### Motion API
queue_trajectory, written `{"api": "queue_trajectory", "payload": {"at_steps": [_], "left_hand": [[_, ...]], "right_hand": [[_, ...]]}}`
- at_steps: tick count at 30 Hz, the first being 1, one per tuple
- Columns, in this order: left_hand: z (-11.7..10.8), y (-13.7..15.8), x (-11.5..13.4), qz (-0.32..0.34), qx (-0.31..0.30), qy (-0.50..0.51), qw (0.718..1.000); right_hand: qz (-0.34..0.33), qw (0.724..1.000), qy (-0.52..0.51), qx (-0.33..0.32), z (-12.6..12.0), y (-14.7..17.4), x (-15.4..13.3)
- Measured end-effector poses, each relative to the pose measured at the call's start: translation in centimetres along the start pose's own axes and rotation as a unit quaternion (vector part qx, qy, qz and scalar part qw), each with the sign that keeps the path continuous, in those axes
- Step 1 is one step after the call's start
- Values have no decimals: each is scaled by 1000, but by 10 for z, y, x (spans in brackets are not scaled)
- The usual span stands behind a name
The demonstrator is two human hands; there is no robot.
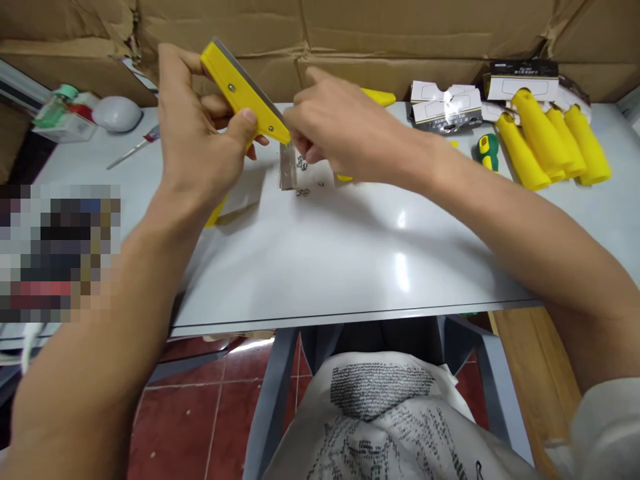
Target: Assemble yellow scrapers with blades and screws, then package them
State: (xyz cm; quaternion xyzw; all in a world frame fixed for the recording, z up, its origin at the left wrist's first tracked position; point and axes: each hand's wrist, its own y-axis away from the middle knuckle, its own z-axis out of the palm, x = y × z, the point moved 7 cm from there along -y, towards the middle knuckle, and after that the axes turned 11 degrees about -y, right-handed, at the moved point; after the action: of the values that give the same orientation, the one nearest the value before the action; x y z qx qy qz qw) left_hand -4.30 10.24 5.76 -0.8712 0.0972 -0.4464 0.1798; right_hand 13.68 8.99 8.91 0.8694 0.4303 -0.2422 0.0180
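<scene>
Your raised left hand (200, 137) pinches 1 yellow scraper head (243, 92), grey-edged, 2 screws (231, 87); your right hand (337, 123) curls beside it, grip unclear.

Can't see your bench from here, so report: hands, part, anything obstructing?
Left hand gripping yellow blade holder, tilted, above table. Right hand at its lower end, grip unclear. Loose screws below, apparently not in the way.
</scene>
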Motion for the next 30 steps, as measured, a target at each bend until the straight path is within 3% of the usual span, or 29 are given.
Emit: {"api": "queue_trajectory", "payload": {"at_steps": [4, 8, 11, 14, 19, 25, 30], "left_hand": [[4, 6, 10, -35, -44, 9, 998], [29, 29, 30, -109, -186, 49, 975], [52, 52, 47, -134, -272, 89, 949], [74, 69, 57, -136, -324, 132, 927], [95, 80, 50, -145, -367, 153, 906], [100, 88, 48, -148, -372, 150, 904], [100, 94, 63, -130, -364, 167, 907]], "right_hand": [[-6, 1000, 16, -4, -10, 60, 19], [-14, 999, -36, -17, 7, 124, 54], [11, 995, -92, -28, 12, 146, 69], [41, 991, -124, -8, 2, 152, 71], [66, 978, -172, 95, -17, 153, 74], [34, 952, -242, 186, -13, 152, 59], [-45, 963, -172, 203, 1, 146, 25]]}}
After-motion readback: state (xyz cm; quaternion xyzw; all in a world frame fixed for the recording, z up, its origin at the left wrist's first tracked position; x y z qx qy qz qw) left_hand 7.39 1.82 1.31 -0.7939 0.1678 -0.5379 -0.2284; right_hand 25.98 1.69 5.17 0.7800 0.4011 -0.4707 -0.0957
